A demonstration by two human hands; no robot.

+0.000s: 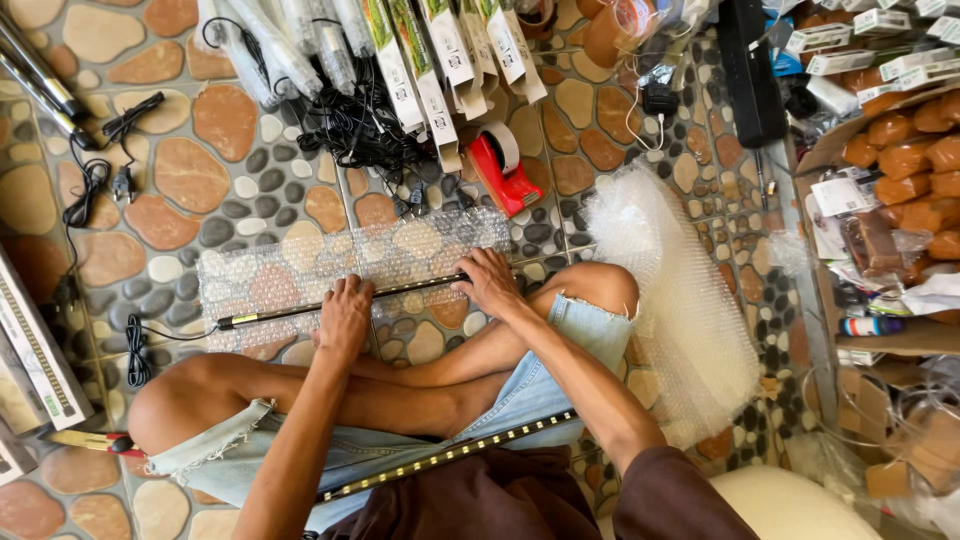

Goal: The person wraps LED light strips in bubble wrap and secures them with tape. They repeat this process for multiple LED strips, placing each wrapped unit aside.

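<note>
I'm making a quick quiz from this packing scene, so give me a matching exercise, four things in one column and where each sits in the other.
Things:
1. light bar
2. tape dispenser
3. second light bar
4. bubble wrap roll

Places:
A. across the lap
B. right of the knee
C. on the bubble wrap sheet, under left hand and right hand
D. on the floor beyond the sheet

Pairs: 1-C, 2-D, 3-A, 4-B
</note>
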